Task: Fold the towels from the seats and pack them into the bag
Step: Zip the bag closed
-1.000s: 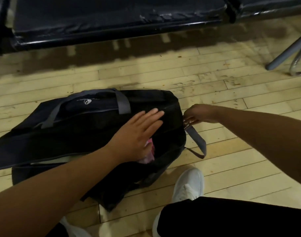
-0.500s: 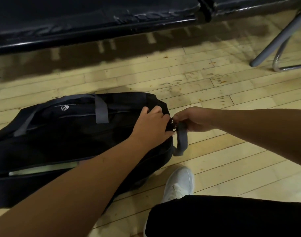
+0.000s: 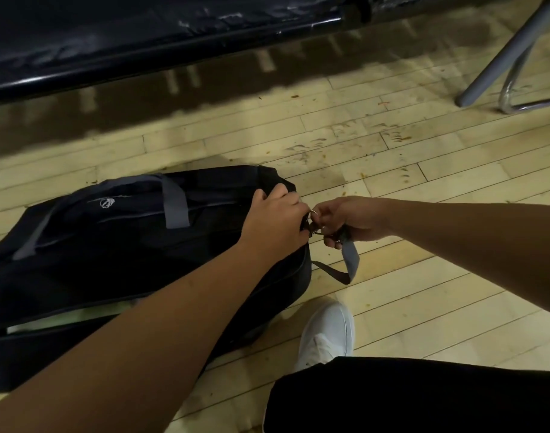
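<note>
Nearest the camera, a black trouser leg [image 3: 408, 395] and a white shoe [image 3: 326, 332] are seen planted on the wooden floor [image 3: 376, 157], just beside the bag [image 3: 127, 251], which is laid flat on the boards. Along the bag's near edge the zip opening is left gaping, and a pale green strip [image 3: 64, 320], judged to be a packed towel, is glimpsed inside. The bag's right end is gripped by the left hand [image 3: 277, 217], fingers curled over the fabric, apparently so that the end is steadied against a pull. Touching it, the right hand [image 3: 345, 218] is closed in a pinch on the metal clip [image 3: 313, 228] of the grey shoulder strap [image 3: 350, 257], whose loose loop is allowed to hang to the floor. It is judged that the strap fitting or the zip at that corner is being worked; which of the two cannot be told. On the bag's upper face, beside the grey handle [image 3: 173, 204], a small white emblem [image 3: 106, 202] is printed with a fine line of lettering next to it; the lettering is too small to be read, so no brand can be named. Farther off, dark padded seats [image 3: 142, 42] are ranged across the top, and metal chair legs [image 3: 501, 73] are set at the far right.
</note>
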Motion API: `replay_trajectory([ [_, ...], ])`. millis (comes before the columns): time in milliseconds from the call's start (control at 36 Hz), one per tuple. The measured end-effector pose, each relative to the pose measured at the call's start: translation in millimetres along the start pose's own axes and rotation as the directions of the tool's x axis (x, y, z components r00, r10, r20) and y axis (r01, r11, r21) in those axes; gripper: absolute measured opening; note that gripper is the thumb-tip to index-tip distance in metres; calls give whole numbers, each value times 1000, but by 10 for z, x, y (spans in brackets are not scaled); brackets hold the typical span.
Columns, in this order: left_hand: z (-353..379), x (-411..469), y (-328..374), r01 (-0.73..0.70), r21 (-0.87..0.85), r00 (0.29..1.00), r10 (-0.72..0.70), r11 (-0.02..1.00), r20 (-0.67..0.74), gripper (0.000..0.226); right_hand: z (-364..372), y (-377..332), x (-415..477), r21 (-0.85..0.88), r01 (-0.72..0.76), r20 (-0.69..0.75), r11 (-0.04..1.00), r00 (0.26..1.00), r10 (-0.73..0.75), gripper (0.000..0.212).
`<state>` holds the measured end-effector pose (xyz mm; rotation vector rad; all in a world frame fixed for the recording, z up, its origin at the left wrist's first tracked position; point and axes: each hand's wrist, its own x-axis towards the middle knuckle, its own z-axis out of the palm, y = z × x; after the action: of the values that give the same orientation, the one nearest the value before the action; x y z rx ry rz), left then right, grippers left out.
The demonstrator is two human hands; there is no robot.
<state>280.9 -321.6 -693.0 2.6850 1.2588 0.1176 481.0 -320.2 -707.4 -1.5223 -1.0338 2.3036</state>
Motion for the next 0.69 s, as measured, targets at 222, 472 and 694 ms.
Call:
replay_trajectory([
  [222,16,80,27,14,1,996,-15,1000,87,33,-15,-23,13,5,-39,-26,999,999,39,28],
  [472,111,-26,56,-31,-3,997,31,1000,77,34,-21,-3,25,24,-37,-20,999,999,38,23],
  [694,13,-66,41,-93,35,986,88,995,140,22,5,-29,40,5,17,-54,1000,998,-16,17],
])
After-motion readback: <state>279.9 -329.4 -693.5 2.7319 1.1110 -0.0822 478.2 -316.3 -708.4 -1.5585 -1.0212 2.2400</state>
